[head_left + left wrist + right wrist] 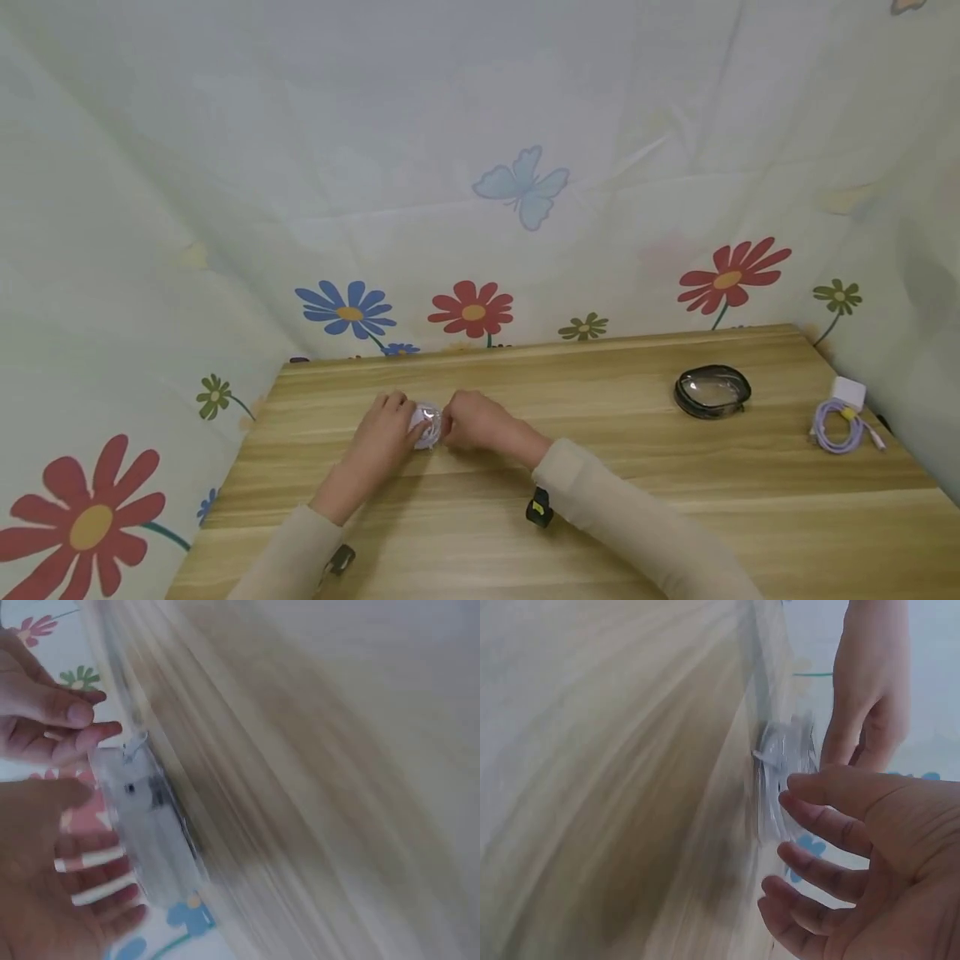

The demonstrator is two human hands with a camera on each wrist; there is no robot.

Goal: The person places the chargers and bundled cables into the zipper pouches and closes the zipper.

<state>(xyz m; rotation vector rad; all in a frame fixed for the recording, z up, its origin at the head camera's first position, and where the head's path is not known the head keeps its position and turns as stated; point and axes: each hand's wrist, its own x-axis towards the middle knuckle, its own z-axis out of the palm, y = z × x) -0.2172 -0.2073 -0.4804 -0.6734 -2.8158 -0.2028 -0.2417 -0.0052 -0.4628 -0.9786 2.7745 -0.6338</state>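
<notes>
A small clear plastic pouch (427, 423) with something pale inside stands on the wooden table, between both hands. My left hand (385, 429) holds it from the left, thumb on the near side. In the left wrist view a pull tab sits at one end of the clear pouch (154, 832), and the fingers of my left hand (52, 877) reach along its side. My right hand (480, 422) is at the pouch's right edge. Its thumb and index tips come close together there in the right wrist view; blur hides whether that right hand (877, 847) pinches anything.
A black-rimmed clear case (712, 392) lies on the table (600, 383) to the right. Further right are a coiled lilac cable (837, 429) and a white charger block (849, 392). A flower-printed cloth (412, 242) hangs behind the table and at its sides.
</notes>
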